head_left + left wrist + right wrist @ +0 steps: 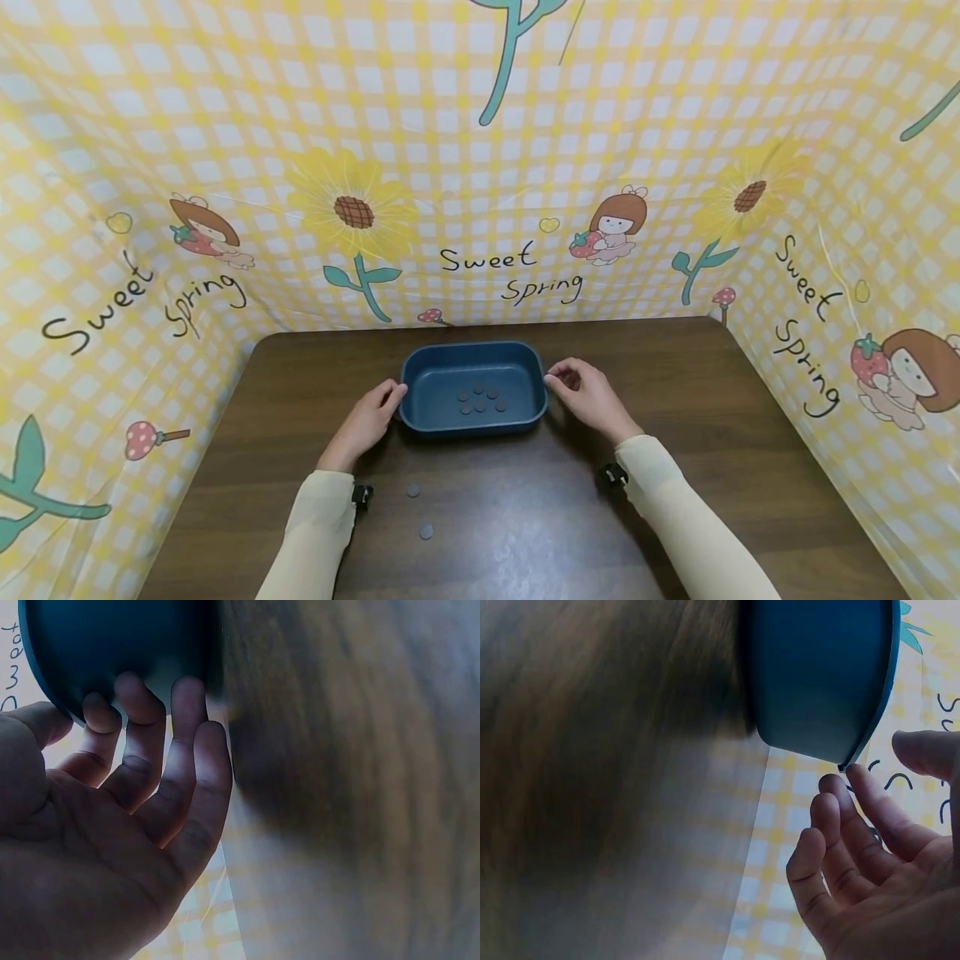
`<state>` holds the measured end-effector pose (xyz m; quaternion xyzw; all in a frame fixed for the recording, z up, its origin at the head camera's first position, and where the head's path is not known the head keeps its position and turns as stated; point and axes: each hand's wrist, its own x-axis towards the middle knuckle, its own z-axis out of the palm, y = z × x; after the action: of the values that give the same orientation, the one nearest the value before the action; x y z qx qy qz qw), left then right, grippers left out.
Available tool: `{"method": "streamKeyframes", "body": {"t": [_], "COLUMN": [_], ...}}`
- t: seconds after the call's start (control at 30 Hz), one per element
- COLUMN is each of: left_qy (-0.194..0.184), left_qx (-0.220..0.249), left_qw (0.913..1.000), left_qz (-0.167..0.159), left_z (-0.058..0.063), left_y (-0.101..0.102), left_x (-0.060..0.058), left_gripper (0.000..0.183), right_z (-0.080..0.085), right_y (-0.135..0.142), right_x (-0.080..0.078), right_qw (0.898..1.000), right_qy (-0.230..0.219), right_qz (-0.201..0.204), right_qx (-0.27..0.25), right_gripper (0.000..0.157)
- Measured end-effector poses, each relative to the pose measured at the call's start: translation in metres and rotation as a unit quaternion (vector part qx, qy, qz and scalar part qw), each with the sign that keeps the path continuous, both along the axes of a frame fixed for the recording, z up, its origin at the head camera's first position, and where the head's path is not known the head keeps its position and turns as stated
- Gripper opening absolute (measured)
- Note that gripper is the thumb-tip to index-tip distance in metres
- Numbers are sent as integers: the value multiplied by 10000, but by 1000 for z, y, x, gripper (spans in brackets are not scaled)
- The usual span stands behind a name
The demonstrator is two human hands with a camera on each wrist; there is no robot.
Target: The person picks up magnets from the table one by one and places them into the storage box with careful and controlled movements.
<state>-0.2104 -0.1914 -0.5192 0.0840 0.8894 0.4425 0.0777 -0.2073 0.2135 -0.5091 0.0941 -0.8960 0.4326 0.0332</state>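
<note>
A dark blue rectangular tray (472, 431) with rounded corners stands toward the back of the table. Several small dark discs, coin-like, lie flat on its floor. At its left end my left hand (367, 419) pinches the rim, thumb on top and bent fingers against the outer wall (135, 645). My right hand (592, 402) is at the opposite end. In the right wrist view its index fingertip (861, 776) meets the rim's corner, while the thumb (922, 754) stands apart from the tray and the other fingers are loosely bent below.
Two more grey discs, one farther (413, 491) and one nearer (426, 531), lie on the brown wooden table (540, 508) in front of the tray, beside the left forearm. A yellow checked cloth (480, 183) with printed flowers and lettering surrounds the table's back and sides.
</note>
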Motion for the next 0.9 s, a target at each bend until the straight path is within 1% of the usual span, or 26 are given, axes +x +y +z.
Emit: {"method": "streamKeyframes", "body": {"t": [0.3, 0.6, 0.9], "left_qy": [14, -1, -33], "left_qx": [-52, -39, -1], "left_qw": [10000, 10000, 10000], "left_qz": [4, -23, -26], "left_z": [1, -2, -2], "left_y": [-1, -2, -2], "left_x": [1, 1, 0], "left_gripper": [37, 38, 38], "right_z": [-5, -11, -17], "right_y": [-5, -10, -12], "right_x": [3, 6, 6], "right_qw": [9992, 9980, 9950], "right_qy": [-374, -405, -522], "right_qz": [-10, 15, -134], "right_qx": [-129, -484, -839], "right_gripper": [25, 24, 26]}}
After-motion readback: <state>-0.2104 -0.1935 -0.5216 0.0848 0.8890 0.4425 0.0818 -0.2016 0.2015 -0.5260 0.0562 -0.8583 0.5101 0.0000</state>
